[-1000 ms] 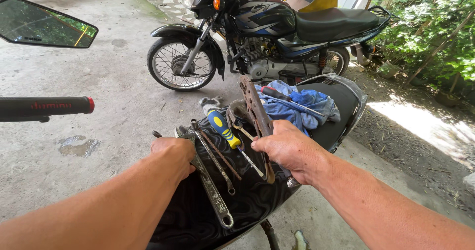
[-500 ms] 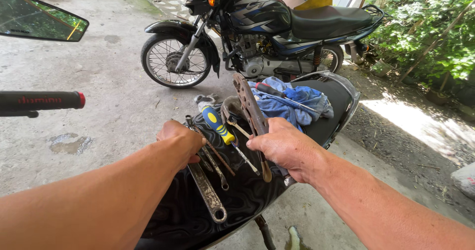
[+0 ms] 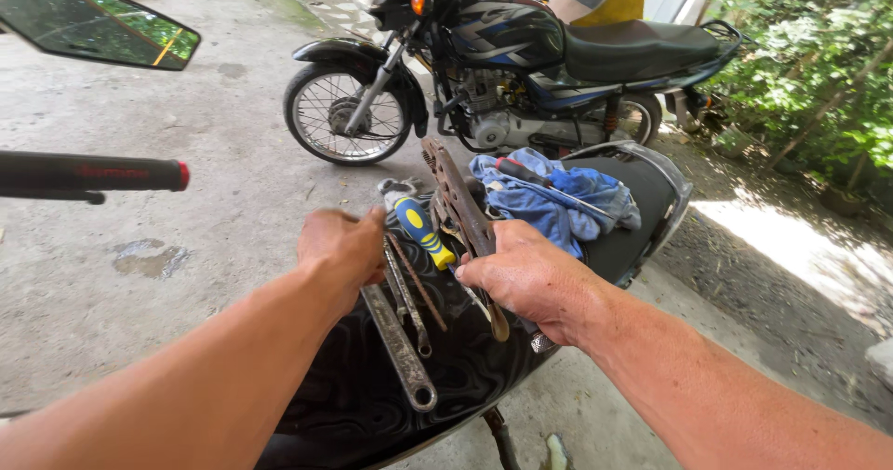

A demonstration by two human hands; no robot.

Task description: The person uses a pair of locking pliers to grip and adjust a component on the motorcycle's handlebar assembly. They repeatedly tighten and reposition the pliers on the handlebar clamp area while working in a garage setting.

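Black patterned motorcycle seat [image 3: 465,377] serves as worktop, curved and sloping. Left hand [image 3: 342,247] lies knuckles up over long grey steel spanners [image 3: 402,344]; whether it grips them I cannot tell. Right hand [image 3: 532,279] is closed round a rusty brown flat metal part [image 3: 458,200], beside a blue-and-yellow-handled screwdriver [image 3: 420,232]. Risk: loose tools sliding off the seat if nudged. Beyond, crumpled blue cloth [image 3: 558,200], then parked black-and-blue motorcycle [image 3: 521,60].

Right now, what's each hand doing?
Left hand: closed over the wrenches on the seat.
Right hand: gripping the rusty metal part.
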